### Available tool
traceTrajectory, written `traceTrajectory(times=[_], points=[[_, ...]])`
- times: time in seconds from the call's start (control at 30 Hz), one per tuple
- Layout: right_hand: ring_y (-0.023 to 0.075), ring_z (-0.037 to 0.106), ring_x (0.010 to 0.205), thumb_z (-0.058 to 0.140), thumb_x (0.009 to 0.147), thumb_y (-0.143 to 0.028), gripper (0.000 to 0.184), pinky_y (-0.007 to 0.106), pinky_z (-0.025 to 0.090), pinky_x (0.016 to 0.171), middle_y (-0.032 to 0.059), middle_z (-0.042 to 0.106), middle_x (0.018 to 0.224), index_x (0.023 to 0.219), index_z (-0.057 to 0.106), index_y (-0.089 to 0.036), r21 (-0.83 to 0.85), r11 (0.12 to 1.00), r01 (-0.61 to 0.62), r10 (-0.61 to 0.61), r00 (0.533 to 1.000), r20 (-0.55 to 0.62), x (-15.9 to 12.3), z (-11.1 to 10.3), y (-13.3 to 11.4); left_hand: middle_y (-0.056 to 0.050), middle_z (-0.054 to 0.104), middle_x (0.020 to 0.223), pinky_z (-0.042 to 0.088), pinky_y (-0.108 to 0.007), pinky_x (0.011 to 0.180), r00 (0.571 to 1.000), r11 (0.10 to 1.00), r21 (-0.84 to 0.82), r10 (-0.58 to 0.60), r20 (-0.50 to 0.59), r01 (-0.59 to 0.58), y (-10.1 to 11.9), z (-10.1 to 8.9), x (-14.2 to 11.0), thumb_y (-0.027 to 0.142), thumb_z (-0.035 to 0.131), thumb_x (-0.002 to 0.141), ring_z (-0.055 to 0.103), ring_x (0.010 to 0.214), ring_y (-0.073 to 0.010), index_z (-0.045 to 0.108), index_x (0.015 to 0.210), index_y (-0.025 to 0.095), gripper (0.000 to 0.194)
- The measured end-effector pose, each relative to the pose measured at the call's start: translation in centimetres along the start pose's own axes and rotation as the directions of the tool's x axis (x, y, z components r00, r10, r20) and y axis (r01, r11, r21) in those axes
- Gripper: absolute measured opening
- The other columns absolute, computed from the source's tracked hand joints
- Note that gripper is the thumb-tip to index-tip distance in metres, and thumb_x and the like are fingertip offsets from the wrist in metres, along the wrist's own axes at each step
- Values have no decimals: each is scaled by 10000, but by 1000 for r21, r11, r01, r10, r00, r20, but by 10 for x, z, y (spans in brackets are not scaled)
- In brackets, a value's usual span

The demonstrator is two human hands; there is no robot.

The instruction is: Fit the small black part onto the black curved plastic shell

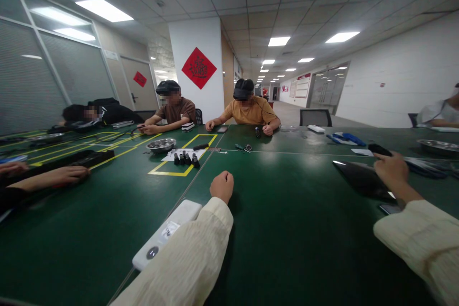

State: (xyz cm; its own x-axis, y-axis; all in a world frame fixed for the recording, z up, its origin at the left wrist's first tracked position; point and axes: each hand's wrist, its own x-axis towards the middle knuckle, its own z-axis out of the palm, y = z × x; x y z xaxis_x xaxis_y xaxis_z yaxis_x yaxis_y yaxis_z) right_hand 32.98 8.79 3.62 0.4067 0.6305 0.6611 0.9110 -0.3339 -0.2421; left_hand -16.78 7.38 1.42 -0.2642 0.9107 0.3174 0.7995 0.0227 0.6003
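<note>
My left hand (222,186) is closed in a fist on the green table (287,229), with nothing showing in it. Beside its cream sleeve lies a long white box (168,234) with a label and a round dark spot; the forearm partly covers it. Off to the right, my right hand (391,169) has its fingers closed at the end of a dark oblong object (380,149), whose kind I cannot make out. Just left of that hand is a glossy black flat panel (362,177), and a thin dark device (390,208) sits below the wrist.
Several black cylinders (186,158) stand on white paper near a metal bowl (161,145). A green-handled tool (243,147) lies farther on. Blue items (346,139) are at the right. Across sit two people with headsets; another person's hands (68,176) rest at the left.
</note>
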Motion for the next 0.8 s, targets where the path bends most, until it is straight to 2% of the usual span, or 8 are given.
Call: traceTrajectory(times=[0.07, 0.17, 0.27, 0.37, 0.47, 0.57, 0.67, 0.8], points=[[276, 470, 1116, 329, 793, -156, 462, 332, 361, 916, 240, 473, 1209, 1109, 629, -1, 36, 998, 45, -45, 999, 0, 6, -15, -22, -33, 614, 679, 247, -249, 511, 1000, 1000, 12, 5, -13, -5, 1, 0, 0, 262, 378, 786, 504, 616, -155, 562, 638, 205, 242], [248, 320, 1264, 285, 832, -174, 482, 287, 260, 1026, 221, 350, 1335, 1165, 575, 19, 128, 943, 308, -302, 951, -63, 0, -38, -71, -30, 621, 682, 245, -247, 511, 1000, 1000, 18, -7, -27, 7, 2, 0, 0, 273, 393, 781, 510, 618, -155, 573, 645, 211, 234], [235, 240, 1315, 290, 814, -142, 473, 324, 211, 1071, 178, 279, 1393, 1188, 547, -7, 228, 861, 455, -447, 890, -87, -31, -51, -126, -27, 624, 693, 258, -248, 515, 1000, 1000, -15, -26, -12, 26, 0, 0, -1, 275, 394, 779, 519, 630, -163, 566, 633, 215, 234], [225, 250, 1315, 312, 800, -123, 468, 338, 210, 1088, 131, 265, 1421, 1206, 531, -44, 392, 749, 534, -587, 809, 20, -81, -53, -177, -18, 616, 688, 287, -251, 534, 998, 993, -109, -50, -47, 44, -4, 0, 1, 258, 379, 787, 529, 645, -171, 560, 670, 224, 219], [195, 256, 1319, 279, 768, -57, 504, 360, 177, 1109, 92, 320, 1407, 1189, 554, -81, 569, 640, 516, -694, 706, 140, -134, -53, -220, 9, 587, 637, 323, -244, 567, 976, 952, -305, -62, -208, -5, -8, 1, 3, 218, 311, 826, 531, 605, -151, 520, 908, 226, 225], [183, 303, 1300, 272, 768, -39, 529, 366, 199, 1103, 62, 308, 1431, 1221, 536, -108, 701, 524, 484, -798, 566, 206, -174, -55, -255, 37, 557, 602, 342, -235, 584, 939, 889, -455, -107, -326, -57, -10, 2, 6, 222, 268, 857, 520, 555, -132, 399, 1074, 207, 254], [171, 361, 1267, 291, 769, -33, 538, 327, 244, 1084, 66, 325, 1429, 1254, 510, -109, 760, 453, 466, -858, 458, 232, -197, -58, -276, 32, 536, 603, 350, -242, 592, 924, 860, -510, -183, -337, -16, -11, 3, 9, 254, 245, 872, 518, 564, -138, 388, 1063, 205, 244], [198, 373, 1263, 372, 748, -60, 468, 320, 262, 1070, 55, 338, 1429, 1133, 627, -136, 776, 432, 460, -889, 359, 283, -205, -60, -279, -17, 553, 681, 349, -270, 613, 908, 863, -500, -262, -327, 68, -15, 4, 12, 296, 254, 871, 527, 655, -172, 451, 954, 216, 228]])
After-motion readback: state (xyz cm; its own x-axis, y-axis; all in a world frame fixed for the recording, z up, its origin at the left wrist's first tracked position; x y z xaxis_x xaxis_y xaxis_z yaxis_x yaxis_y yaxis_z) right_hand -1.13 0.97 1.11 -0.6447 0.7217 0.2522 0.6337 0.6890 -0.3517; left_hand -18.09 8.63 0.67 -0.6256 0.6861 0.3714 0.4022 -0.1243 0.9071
